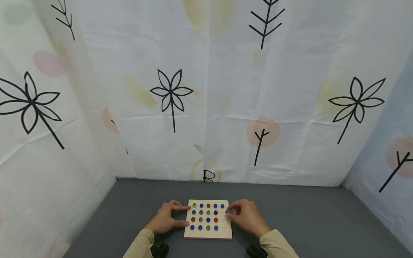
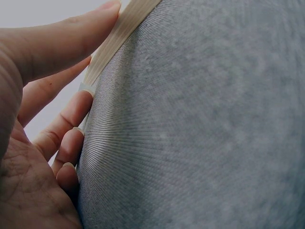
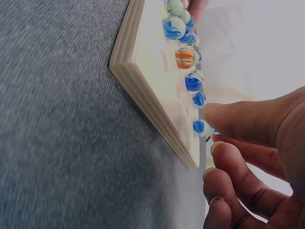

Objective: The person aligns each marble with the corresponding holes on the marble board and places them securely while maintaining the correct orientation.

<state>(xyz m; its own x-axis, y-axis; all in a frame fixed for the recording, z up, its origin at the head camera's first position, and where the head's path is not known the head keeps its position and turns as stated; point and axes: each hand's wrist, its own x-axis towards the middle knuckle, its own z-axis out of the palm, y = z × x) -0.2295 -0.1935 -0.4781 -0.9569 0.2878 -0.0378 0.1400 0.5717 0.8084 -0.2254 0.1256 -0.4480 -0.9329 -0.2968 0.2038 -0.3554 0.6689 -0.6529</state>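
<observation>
A pale wooden board [image 1: 220, 234] lies flat on the table, with rows of glass marbles in its hollows. Blue, green and orange-brown ones show, among them an orange-striped marble [image 3: 187, 57]. My left hand [image 1: 165, 218] is at the board's left side, thumb and index finger stretched out to its edge; the left wrist view has the thumb along the wooden edge [image 2: 112, 40]. At the right edge, my right hand [image 1: 247, 216] pinches a blue marble [image 1: 227, 211] between thumb and index finger, mostly hidden by the fingers. Bare round hollows show in the right column, below a blue marble [image 1: 222, 206].
The dark grey tabletop [image 1: 145, 193] surrounds the board. White cloth [image 1: 219, 150] printed with black leaves and pale colour spots hangs behind and at both sides. Dark devices [image 1: 160, 249] sit at the wrists beside the beige sleeves [image 1: 278, 244].
</observation>
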